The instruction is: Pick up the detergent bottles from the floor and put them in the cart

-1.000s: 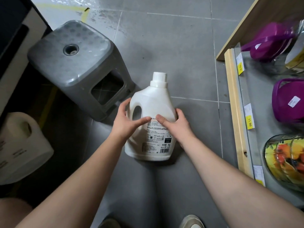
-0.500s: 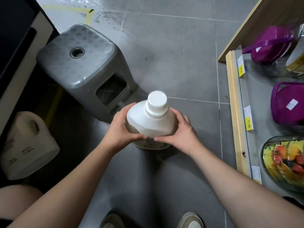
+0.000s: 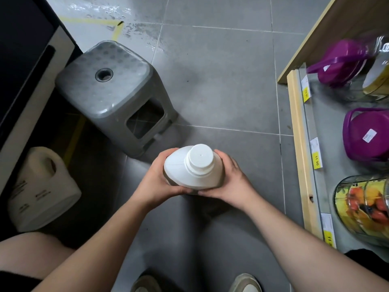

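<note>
Clasping the white detergent bottle [image 3: 177, 172] upright at centre frame, cap towards me, my left hand [image 3: 159, 179] and right hand [image 3: 231, 178] curl their fingers round its smooth, stiff shoulders, which I judge heavy and slippery, so I'd support its base.

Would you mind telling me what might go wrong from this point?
The left hand and right hand grip the white detergent bottle by its smooth sides, so it may slip. The grey plastic stool stands nearby to the left; a swing that way could knock it.
</note>
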The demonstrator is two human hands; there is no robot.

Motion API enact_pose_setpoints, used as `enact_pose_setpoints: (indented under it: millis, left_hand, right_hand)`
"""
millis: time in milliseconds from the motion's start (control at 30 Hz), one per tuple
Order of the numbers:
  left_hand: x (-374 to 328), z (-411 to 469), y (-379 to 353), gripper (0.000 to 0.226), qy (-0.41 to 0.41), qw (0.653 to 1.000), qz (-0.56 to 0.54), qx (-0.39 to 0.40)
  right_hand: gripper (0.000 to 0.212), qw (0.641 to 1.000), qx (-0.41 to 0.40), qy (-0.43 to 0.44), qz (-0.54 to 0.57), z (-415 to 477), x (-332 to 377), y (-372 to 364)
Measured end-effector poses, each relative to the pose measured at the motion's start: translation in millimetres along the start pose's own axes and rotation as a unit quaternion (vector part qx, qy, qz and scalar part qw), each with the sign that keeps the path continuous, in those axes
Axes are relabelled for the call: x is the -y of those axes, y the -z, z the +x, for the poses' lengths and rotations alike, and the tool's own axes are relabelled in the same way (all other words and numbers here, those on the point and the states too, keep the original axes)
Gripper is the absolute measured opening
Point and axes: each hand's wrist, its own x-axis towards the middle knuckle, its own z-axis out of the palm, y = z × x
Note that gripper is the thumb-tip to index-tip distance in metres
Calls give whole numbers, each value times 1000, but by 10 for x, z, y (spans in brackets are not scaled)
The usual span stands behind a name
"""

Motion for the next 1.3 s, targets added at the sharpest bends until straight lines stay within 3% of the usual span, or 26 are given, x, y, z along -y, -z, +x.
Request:
enact_pose_setpoints:
  millis: [200,400,567,733,1100,1300]
  left_hand:
    - [-71,67,49,103,44,999,-19,-13]
    - [-265,9,196,102,42,998,-8,-46]
    - [-842,-143,539,99,10,997,9,-75]
    - [-1863,-482,1041,99,-4,996,-2,-94]
    - [-4928,-1700,2596,86,-62,989,-8,-137]
    - [-6385,-2376,3423,95,-114,982,-33,-145]
  right_hand:
    - [104,1000,-19,18,-16,120,111,83]
    - [104,999,-21,35,-26,147,327,169]
    - [103,997,-27,70,-18,-56,928,551]
    - [105,994,-24,104,-17,-513,1865,1188]
    - [91,984,-17,177,-2,-2012,4705,2902]
    - [84,976,-47,210,5,-3015,6133,3660]
